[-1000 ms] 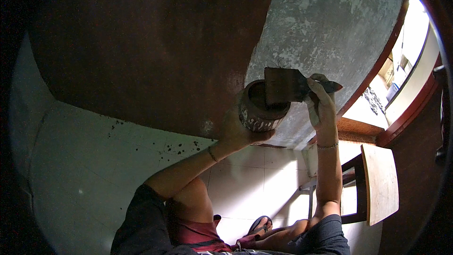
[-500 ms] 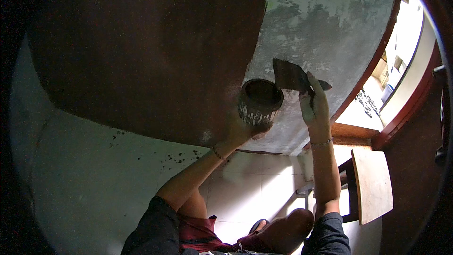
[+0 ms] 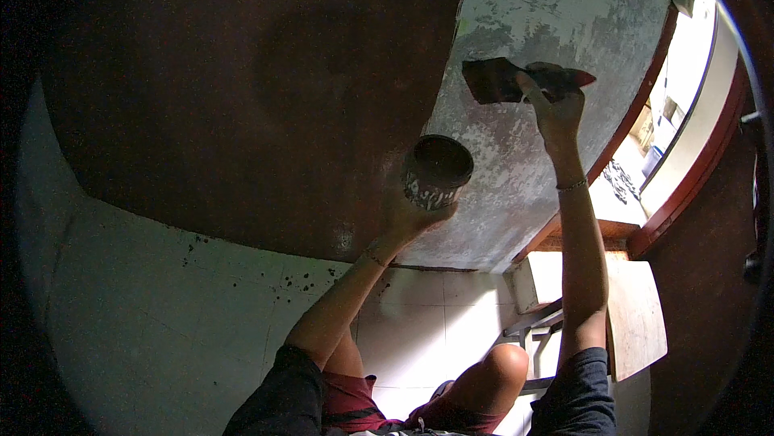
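Note:
My left hand (image 3: 407,222) holds a small round paint can (image 3: 436,171) from below, its rim and sides smeared with paint. My right hand (image 3: 553,101) is raised higher and grips a wide flat paintbrush (image 3: 493,80) with a red handle, the dark bristles pointing left against the grey, patchy wall (image 3: 556,25). Left of the brush and can, a large part of the wall (image 3: 242,89) is coated in dark brown paint. The brush sits just right of the edge where brown meets grey.
White floor tiles (image 3: 161,331) with dark paint drips lie below the wall. A red-framed doorway (image 3: 677,154) opens to bright light at right. A wooden stool or board (image 3: 637,315) stands by my right knee (image 3: 500,363).
My right hand has lifted the brush up and to the right, away from the can, onto the grey wall. The can in my left hand has stayed at about the same spot.

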The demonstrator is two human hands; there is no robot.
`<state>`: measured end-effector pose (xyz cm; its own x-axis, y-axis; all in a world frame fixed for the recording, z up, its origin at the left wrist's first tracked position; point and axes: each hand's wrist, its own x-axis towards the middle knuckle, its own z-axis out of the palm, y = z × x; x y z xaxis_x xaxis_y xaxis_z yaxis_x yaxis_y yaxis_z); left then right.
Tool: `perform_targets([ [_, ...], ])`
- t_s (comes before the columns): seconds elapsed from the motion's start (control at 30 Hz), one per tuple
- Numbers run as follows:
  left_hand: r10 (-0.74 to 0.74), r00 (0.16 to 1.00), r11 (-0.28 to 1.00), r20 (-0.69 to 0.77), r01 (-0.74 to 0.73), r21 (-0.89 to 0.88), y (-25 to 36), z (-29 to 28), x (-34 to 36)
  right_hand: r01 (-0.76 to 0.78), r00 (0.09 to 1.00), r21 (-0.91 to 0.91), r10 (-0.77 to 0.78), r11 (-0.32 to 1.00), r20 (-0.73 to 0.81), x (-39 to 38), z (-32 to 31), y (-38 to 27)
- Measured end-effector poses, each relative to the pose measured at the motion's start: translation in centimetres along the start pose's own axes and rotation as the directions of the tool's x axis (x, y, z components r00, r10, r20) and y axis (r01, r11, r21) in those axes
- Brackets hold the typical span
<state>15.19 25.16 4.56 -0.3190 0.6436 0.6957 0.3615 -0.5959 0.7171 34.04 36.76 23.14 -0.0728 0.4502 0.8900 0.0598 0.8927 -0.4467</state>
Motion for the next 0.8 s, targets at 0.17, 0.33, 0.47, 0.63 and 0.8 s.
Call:
perform_targets([
  [0.17,-0.023,0.999,0.997,0.029,0.025,-0.074,-0.6,-2.2,-2.4,0.23,0.926,-0.277,-0.121,0.933,0.358,2.1,1.7,-0.9],
  [0.33,0.041,0.996,0.998,0.08,-0.046,0.052,0.0,-4.2,-4.4,0.461,0.873,-0.427,-0.313,0.778,0.373,4.8,2.7,-2.1],
  [0.47,0.054,0.995,0.992,0.088,-0.064,0.113,0.4,-5.6,-4.9,0.648,0.758,-0.576,-0.497,0.498,0.423,0.2,2.2,0.9],
  [0.63,0.02,0.999,0.985,0.036,-0.026,0.168,0.9,-7.4,-5.6,0.74,0.671,-0.516,-0.514,0.431,0.534,-14.9,4.7,9.4],
  [0.8,0.007,1.0,0.981,-0.003,-0.007,0.195,1.3,-8.6,-5.8,0.793,0.568,-0.329,-0.429,0.513,0.702,-23.1,3.8,10.7],
])
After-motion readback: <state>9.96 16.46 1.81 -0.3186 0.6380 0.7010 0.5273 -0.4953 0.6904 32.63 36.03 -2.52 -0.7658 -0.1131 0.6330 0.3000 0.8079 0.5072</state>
